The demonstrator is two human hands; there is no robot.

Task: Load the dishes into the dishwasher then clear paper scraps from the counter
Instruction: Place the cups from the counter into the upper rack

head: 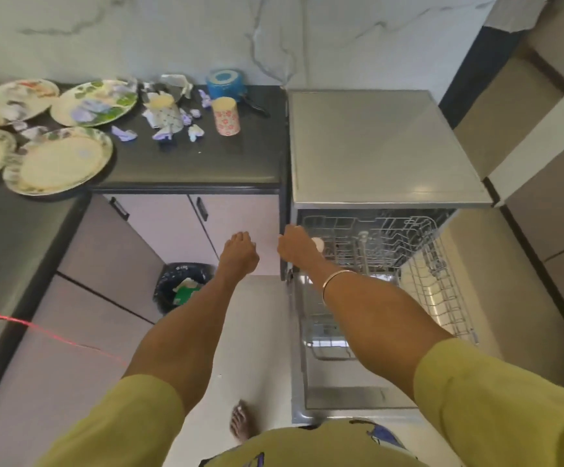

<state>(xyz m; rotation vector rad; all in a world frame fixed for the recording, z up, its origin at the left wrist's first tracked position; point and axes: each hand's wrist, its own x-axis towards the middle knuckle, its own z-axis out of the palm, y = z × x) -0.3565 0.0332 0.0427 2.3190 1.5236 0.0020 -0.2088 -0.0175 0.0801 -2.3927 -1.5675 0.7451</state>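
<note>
The right hand [295,246] holds a small white object at the dishwasher [385,146] upper rack [375,237]; the left hand [238,252] hangs loosely curled, holding nothing. Plates [58,161] wait on the bench [189,163].

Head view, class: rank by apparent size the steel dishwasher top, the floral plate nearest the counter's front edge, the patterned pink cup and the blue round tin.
1. Steel dishwasher top
2. Floral plate
3. and 4. Patterned pink cup and blue round tin: alike, unranked; the tin sits farther back.
</note>
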